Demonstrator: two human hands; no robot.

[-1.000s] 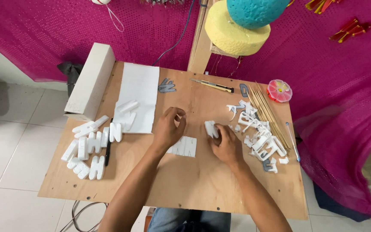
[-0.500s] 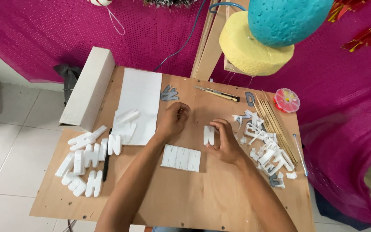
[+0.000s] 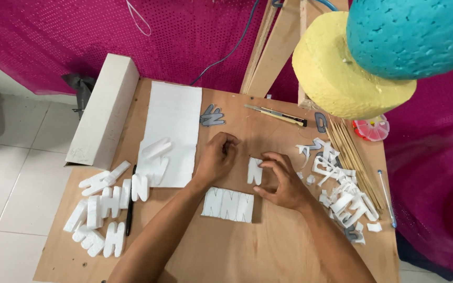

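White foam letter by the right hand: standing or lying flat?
Lying flat. The foam letter shows its full face on the wooden table, with the right hand fingertips at its edge.

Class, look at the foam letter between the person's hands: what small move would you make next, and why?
Probably slide the foam letter left to the pile of cut letters. It looks fully cut out, the right hand touches it, and finished letters lie together there, scraps on the other side.
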